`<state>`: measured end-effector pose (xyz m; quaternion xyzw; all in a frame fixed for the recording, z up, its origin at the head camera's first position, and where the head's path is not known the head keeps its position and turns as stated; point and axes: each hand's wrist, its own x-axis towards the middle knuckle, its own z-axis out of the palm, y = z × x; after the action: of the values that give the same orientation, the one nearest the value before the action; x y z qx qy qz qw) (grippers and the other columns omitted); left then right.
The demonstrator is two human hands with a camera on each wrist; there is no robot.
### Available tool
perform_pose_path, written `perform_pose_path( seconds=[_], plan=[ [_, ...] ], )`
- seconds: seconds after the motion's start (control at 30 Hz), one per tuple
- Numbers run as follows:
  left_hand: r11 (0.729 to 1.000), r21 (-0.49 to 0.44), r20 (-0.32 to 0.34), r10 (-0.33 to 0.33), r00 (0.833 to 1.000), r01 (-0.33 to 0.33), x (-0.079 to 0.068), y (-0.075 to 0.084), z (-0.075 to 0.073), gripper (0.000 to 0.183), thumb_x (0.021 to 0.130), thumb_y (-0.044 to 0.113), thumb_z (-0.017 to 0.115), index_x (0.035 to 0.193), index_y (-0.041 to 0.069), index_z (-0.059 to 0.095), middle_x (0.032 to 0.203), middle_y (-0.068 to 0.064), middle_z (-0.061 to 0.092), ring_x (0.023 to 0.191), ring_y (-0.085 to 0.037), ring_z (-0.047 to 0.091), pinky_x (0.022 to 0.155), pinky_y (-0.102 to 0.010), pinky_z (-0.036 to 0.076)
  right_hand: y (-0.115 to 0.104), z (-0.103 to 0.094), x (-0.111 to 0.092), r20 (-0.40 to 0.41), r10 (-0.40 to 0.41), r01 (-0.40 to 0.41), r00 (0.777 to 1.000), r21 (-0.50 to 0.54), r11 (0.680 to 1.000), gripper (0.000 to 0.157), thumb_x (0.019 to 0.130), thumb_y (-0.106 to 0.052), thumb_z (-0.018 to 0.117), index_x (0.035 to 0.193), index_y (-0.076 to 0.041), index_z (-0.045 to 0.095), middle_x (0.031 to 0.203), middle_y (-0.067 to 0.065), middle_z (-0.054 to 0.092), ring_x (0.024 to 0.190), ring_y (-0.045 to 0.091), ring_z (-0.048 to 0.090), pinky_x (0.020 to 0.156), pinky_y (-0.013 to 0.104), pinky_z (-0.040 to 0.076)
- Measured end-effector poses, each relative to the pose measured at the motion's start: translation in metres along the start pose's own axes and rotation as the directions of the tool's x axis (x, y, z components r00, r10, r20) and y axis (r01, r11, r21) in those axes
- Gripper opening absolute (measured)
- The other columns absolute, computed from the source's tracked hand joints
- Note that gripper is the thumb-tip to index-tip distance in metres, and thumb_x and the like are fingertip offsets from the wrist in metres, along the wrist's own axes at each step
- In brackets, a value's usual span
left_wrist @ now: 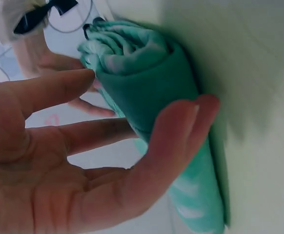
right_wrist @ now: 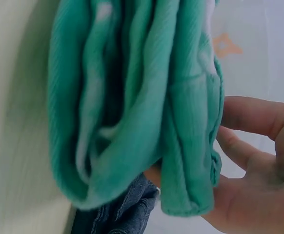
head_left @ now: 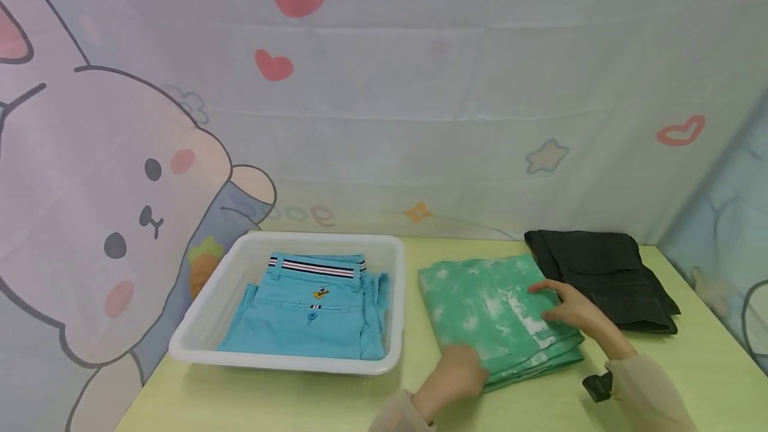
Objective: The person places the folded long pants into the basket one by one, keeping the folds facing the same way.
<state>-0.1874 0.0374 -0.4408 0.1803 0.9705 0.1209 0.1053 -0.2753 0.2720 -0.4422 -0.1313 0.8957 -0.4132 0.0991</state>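
A folded green garment with white blotches (head_left: 486,299) lies on the table in several layers. My left hand (head_left: 457,373) is at its near left corner. In the left wrist view the spread fingers (left_wrist: 59,92) of that hand straddle the fold, with one bent digit across its near side. My right hand (head_left: 573,312) is over the right edge, with two digits stretched onto the top layer. The right wrist view shows its fingers (right_wrist: 254,117) spread against the upper side. One digit there passes behind the hanging end of the top layer, partly hidden.
Left of the green garment stands a white plastic basket (head_left: 288,363) with light blue folded trousers (head_left: 306,325) inside. Black folded trousers (head_left: 606,279) lie at the back right, close beside the green garment. A printed curtain (head_left: 420,119) hangs behind the pale yellow table (head_left: 270,399).
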Motion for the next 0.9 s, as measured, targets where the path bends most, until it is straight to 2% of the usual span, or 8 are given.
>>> perform_pose_path(
  seconds=[0.07, 0.2, 0.33, 0.5, 0.6, 0.77, 0.9],
  plan=[
    [0.999, 0.033, 0.012, 0.015, 1.000, -0.016, -0.003, 0.004, 0.001, 0.037, 0.088, 0.029, 0.051, 0.060, 0.005, 0.054, 0.060, -0.001, 0.046, 0.053, -0.013, 0.041, 0.052, -0.023, 0.035, -0.001, 0.000, 0.002, 0.009, -0.004, 0.004, 1.000, 0.007, 1.000, 0.048, 0.076, 0.006, 0.056, 0.122, 0.005, 0.046, 0.135, 0.037, 0.022, 0.047, 0.011, 0.025, 0.046, 0.026, 0.031],
    [0.997, 0.053, 0.053, -0.056, 0.997, 0.053, -0.006, 0.012, 0.003, 0.037, 0.086, 0.037, 0.053, 0.079, 0.003, 0.064, 0.074, -0.001, 0.056, 0.058, -0.013, 0.049, 0.054, -0.024, 0.042, -0.004, 0.000, 0.006, -0.002, 0.002, -0.002, 1.000, -0.013, 1.000, 0.049, 0.073, 0.009, 0.054, 0.121, 0.004, 0.049, 0.135, 0.038, 0.023, 0.045, 0.008, 0.019, 0.043, 0.024, 0.026],
    [0.988, 0.045, 0.098, -0.149, 0.984, 0.145, -0.007, 0.019, 0.005, 0.039, 0.085, 0.041, 0.053, 0.095, 0.005, 0.064, 0.087, -0.003, 0.061, 0.068, -0.017, 0.057, 0.057, -0.029, 0.048, -0.006, 0.001, 0.010, -0.019, 0.010, -0.011, 1.000, -0.056, 0.998, 0.050, 0.069, 0.012, 0.051, 0.118, 0.002, 0.052, 0.134, 0.038, 0.024, 0.043, 0.008, 0.015, 0.042, 0.023, 0.023],
    [0.974, 0.115, 0.131, -0.209, 0.969, 0.194, -0.005, 0.029, 0.008, 0.038, 0.084, 0.045, 0.052, 0.095, 0.011, 0.064, 0.092, 0.002, 0.061, 0.076, -0.017, 0.060, 0.059, -0.030, 0.050, -0.008, 0.001, 0.017, -0.019, 0.027, -0.028, 0.999, -0.075, 0.997, 0.052, 0.067, 0.014, 0.047, 0.117, -0.001, 0.054, 0.134, 0.037, 0.026, 0.043, 0.009, 0.014, 0.041, 0.021, 0.023],
    [0.968, 0.155, 0.139, -0.219, 0.966, 0.197, -0.005, 0.034, 0.010, 0.038, 0.085, 0.047, 0.051, 0.095, 0.013, 0.065, 0.095, 0.006, 0.061, 0.077, -0.014, 0.060, 0.060, -0.029, 0.049, -0.008, 0.001, 0.022, -0.016, 0.025, -0.026, 1.000, -0.096, 0.995, 0.053, 0.066, 0.016, 0.046, 0.115, -0.002, 0.056, 0.132, 0.037, 0.029, 0.044, 0.009, 0.015, 0.041, 0.020, 0.023],
    [0.970, 0.156, 0.148, -0.211, 0.966, 0.188, -0.006, 0.040, 0.011, 0.037, 0.085, 0.047, 0.050, 0.095, 0.015, 0.066, 0.099, 0.007, 0.061, 0.080, -0.015, 0.059, 0.063, -0.029, 0.047, -0.009, 0.001, 0.030, -0.015, 0.041, -0.043, 0.999, -0.128, 0.991, 0.054, 0.065, 0.017, 0.045, 0.112, -0.003, 0.058, 0.132, 0.038, 0.029, 0.044, 0.010, 0.017, 0.042, 0.021, 0.024],
    [0.968, 0.126, 0.144, -0.235, 0.961, 0.217, -0.008, 0.045, 0.012, 0.038, 0.084, 0.046, 0.052, 0.094, 0.013, 0.067, 0.096, 0.006, 0.061, 0.082, -0.019, 0.057, 0.065, -0.030, 0.047, -0.011, 0.001, 0.035, -0.001, 0.043, -0.042, 0.999, -0.137, 0.990, 0.053, 0.065, 0.018, 0.046, 0.111, -0.004, 0.059, 0.132, 0.039, 0.028, 0.044, 0.010, 0.016, 0.042, 0.021, 0.024]
  ],
)
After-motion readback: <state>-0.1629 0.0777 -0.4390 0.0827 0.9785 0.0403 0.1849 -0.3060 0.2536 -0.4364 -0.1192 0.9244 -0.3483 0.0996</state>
